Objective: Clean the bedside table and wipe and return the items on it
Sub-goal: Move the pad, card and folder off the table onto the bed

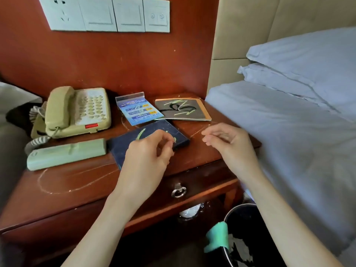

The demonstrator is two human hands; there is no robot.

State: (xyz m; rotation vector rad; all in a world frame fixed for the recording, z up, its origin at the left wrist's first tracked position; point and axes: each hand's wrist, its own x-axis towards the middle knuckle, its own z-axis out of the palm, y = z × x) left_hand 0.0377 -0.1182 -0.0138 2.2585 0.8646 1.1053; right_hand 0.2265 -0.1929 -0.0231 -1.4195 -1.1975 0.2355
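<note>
The wooden bedside table (pixel 77 182) carries a beige telephone (pixel 77 110), a pale green remote (pixel 65 154), a blue acrylic sign (pixel 137 110), a grey booklet with green scribbles (pixel 182 109) and a dark blue notebook (pixel 154 132). White chalk-like rings mark the tabletop. My left hand (pixel 148 151) hovers over the notebook's near edge with fingers curled and nothing in it. My right hand (pixel 229 139) hovers above the table's right front corner, fingers loosely bent, holding nothing. A green cloth (pixel 217 237) hangs on the rim of a bin.
A black bin (pixel 244 211) stands on the floor at the lower right. The bed (pixel 289 141) with white sheets and pillows presses against the table's right side. The table drawer has a metal ring pull (pixel 178 191). Wall switches (pixel 107 14) sit above.
</note>
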